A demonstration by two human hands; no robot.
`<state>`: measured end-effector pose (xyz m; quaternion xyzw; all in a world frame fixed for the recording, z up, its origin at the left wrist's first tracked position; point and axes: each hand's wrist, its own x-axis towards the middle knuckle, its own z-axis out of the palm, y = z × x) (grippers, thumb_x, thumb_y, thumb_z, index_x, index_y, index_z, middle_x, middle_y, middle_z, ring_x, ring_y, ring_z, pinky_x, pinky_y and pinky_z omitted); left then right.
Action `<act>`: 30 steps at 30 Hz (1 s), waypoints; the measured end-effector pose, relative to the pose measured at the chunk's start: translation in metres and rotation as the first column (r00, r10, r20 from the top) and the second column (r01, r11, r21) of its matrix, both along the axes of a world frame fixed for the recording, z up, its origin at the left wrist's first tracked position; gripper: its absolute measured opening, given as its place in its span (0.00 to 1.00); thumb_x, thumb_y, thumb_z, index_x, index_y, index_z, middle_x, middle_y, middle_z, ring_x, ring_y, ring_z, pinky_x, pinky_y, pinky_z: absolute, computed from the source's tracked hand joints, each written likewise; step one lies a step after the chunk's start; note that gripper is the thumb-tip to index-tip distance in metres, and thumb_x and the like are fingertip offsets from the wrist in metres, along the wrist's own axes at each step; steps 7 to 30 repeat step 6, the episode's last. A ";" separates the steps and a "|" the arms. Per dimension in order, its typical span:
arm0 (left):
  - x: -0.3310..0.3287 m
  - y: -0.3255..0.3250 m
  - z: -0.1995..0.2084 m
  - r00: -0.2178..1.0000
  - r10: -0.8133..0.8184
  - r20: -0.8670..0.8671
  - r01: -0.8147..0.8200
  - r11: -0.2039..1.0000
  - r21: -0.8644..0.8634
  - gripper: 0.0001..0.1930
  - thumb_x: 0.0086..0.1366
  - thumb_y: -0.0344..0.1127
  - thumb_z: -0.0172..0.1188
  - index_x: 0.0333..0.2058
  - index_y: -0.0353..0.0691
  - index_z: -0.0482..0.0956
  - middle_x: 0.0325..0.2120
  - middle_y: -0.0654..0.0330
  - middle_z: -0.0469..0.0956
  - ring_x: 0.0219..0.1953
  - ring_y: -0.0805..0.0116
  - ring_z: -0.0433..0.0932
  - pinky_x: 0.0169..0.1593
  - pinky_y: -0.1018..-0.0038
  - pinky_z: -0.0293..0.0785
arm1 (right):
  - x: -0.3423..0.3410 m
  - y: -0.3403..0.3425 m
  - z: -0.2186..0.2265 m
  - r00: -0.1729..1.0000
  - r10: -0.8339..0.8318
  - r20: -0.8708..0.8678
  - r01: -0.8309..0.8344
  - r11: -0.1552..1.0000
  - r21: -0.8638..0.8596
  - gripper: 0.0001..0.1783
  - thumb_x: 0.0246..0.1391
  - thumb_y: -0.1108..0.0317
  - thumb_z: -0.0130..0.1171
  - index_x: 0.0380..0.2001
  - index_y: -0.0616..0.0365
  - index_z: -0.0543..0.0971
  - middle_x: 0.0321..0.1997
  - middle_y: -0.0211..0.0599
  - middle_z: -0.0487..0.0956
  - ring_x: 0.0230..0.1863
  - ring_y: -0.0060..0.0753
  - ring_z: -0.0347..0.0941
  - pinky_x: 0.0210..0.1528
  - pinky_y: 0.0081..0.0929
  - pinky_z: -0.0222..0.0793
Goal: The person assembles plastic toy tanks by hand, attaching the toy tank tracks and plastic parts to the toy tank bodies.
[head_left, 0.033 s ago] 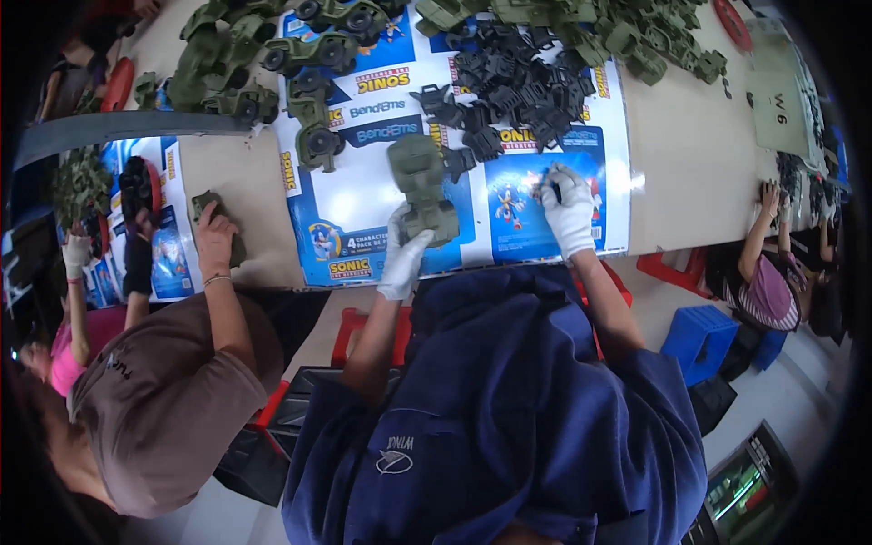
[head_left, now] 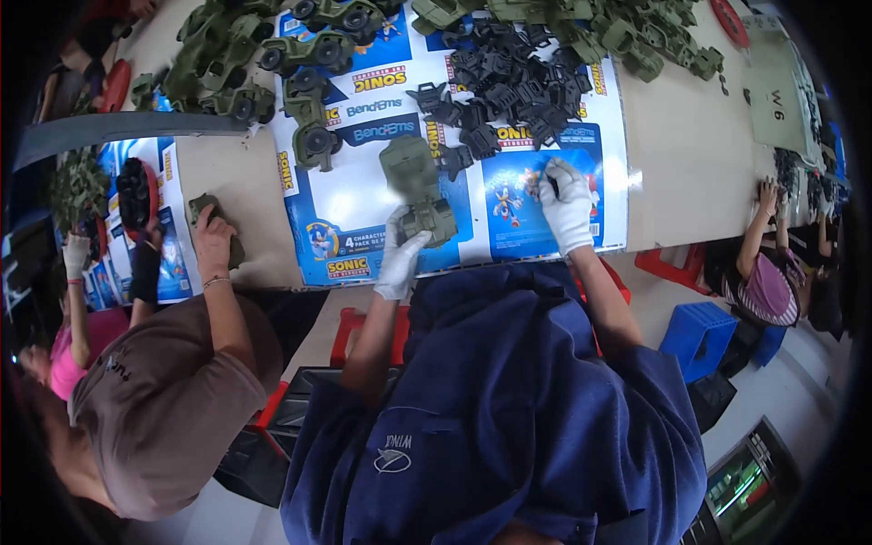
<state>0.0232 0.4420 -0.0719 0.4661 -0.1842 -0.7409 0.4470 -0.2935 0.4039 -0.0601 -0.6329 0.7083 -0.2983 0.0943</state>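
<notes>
My left hand, in a white glove, grips the near end of an olive-green toy truck body, held just over the printed sheet. Its far part looks blurred. To the right, my gloved right hand is above the blue printed panel with fingers curled and pinched together. A small dark bit shows at those fingertips, too small to name. Beyond both hands lies a heap of black plastic toy parts. Green toy vehicles with black wheels stand at the sheet's far left.
More green vehicle parts are piled along the far side. A grey bar crosses the table on the left. Beside me a co-worker's hand rests on a green piece. A blue crate stands at the right, below table level.
My right hand's fingers have curled in slightly more. The left hand keeps its hold on the truck body, and the whole view has shifted a little.
</notes>
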 end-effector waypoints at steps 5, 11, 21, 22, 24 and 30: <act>0.024 -0.005 0.019 0.427 -0.156 0.891 0.258 0.965 0.045 0.41 0.56 0.45 0.71 0.64 0.40 0.62 0.62 0.45 0.64 0.63 0.52 0.65 0.67 0.63 0.60 | 0.042 -0.030 0.039 0.948 0.310 0.076 -0.310 0.951 -0.012 0.10 0.47 0.74 0.62 0.36 0.58 0.83 0.46 0.44 0.82 0.46 0.47 0.79 0.53 0.38 0.73; 0.017 -0.015 0.037 0.408 -0.113 0.906 0.176 0.983 0.043 0.43 0.58 0.46 0.69 0.67 0.42 0.58 0.63 0.46 0.62 0.66 0.52 0.63 0.68 0.63 0.58 | 0.056 -0.038 0.039 0.920 0.373 0.122 -0.371 0.928 -0.038 0.14 0.47 0.73 0.63 0.41 0.57 0.81 0.46 0.45 0.82 0.47 0.46 0.79 0.57 0.34 0.71; 0.017 -0.015 0.037 0.408 -0.113 0.906 0.176 0.983 0.043 0.43 0.58 0.46 0.69 0.67 0.42 0.58 0.63 0.46 0.62 0.66 0.52 0.63 0.68 0.63 0.58 | 0.056 -0.038 0.039 0.920 0.373 0.122 -0.371 0.928 -0.038 0.14 0.47 0.73 0.63 0.41 0.57 0.81 0.46 0.45 0.82 0.47 0.46 0.79 0.57 0.34 0.71; 0.017 -0.015 0.037 0.408 -0.113 0.906 0.176 0.983 0.043 0.43 0.58 0.46 0.69 0.67 0.42 0.58 0.63 0.46 0.62 0.66 0.52 0.63 0.68 0.63 0.58 | 0.056 -0.038 0.039 0.920 0.373 0.122 -0.371 0.928 -0.038 0.14 0.47 0.73 0.63 0.41 0.57 0.81 0.46 0.45 0.82 0.47 0.46 0.79 0.57 0.34 0.71; 0.017 -0.015 0.037 0.408 -0.113 0.906 0.176 0.983 0.043 0.43 0.58 0.46 0.69 0.67 0.42 0.58 0.63 0.46 0.62 0.66 0.52 0.63 0.68 0.63 0.58 | 0.056 -0.038 0.039 0.920 0.373 0.122 -0.371 0.928 -0.038 0.14 0.47 0.73 0.63 0.41 0.57 0.81 0.46 0.45 0.82 0.47 0.46 0.79 0.57 0.34 0.71; 0.017 -0.015 0.037 0.408 -0.113 0.906 0.176 0.983 0.043 0.43 0.58 0.46 0.69 0.67 0.42 0.58 0.63 0.46 0.62 0.66 0.52 0.63 0.68 0.63 0.58 | 0.056 -0.038 0.039 0.920 0.373 0.122 -0.371 0.928 -0.038 0.14 0.47 0.73 0.63 0.41 0.57 0.81 0.46 0.45 0.82 0.47 0.46 0.79 0.57 0.34 0.71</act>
